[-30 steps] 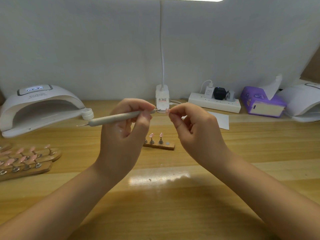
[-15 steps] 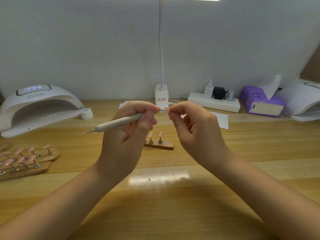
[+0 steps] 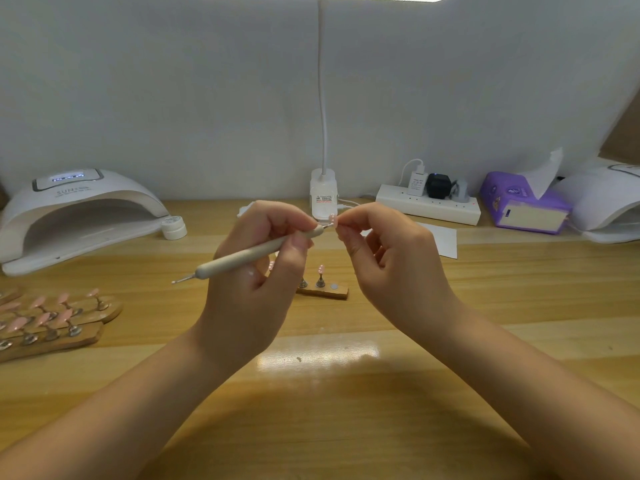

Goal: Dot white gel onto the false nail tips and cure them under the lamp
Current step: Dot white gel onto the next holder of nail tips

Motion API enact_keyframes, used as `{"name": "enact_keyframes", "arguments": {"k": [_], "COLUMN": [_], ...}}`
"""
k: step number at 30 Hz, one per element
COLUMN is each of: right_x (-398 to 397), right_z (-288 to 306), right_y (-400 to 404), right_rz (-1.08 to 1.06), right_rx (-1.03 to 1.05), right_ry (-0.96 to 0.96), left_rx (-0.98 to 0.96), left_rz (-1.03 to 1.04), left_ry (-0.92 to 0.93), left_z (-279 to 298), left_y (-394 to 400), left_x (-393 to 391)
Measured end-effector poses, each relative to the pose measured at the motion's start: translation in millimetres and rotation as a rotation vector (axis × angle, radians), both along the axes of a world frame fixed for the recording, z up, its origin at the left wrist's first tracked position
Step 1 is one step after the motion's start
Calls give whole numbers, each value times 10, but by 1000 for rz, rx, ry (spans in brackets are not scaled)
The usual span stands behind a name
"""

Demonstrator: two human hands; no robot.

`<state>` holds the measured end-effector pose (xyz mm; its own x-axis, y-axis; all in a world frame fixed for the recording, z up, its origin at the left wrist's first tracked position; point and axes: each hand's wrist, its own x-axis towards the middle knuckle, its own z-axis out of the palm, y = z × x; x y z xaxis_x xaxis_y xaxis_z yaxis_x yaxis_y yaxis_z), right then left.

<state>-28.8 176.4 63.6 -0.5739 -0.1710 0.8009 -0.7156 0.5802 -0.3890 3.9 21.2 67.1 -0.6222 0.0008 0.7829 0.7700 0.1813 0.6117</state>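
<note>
— Pink nail tips: how many are counted?

— One nail tip (image 3: 332,219) is pinched in the right hand (image 3: 391,258); one more is seen on the small wooden holder (image 3: 322,291), others on the wooden strips (image 3: 52,323) at left.

— And the dotting tool (image 3: 256,252)?

— One, beige, is gripped by the raised left hand (image 3: 256,271), its point laid against the held tip. Two lamps are seen; the nearer lamp (image 3: 74,211) stands far left.

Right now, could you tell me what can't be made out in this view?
- Nail tip pinched by the right hand: too small to show any gel dots.
- Wooden stand: its left part is hidden behind the left hand.
- Second lamp: cut off by the right edge.
</note>
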Motion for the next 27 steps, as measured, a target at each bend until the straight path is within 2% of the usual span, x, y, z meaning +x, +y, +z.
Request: {"name": "enact_keyframes", "arguments": {"k": [15, 21, 27], "right_x": [8, 1, 0], "right_z": [7, 11, 2], "right_y": [-6, -5, -8], "right_rz": [11, 14, 15], "right_rx": [2, -7, -11], "right_ry": [8, 13, 9], "left_rx": [-8, 11, 75], "left_rz": [43, 38, 8], "left_ry": [-12, 39, -20], "left_z": [7, 26, 16], "left_y": [5, -6, -6], "left_x": [-8, -16, -35]}}
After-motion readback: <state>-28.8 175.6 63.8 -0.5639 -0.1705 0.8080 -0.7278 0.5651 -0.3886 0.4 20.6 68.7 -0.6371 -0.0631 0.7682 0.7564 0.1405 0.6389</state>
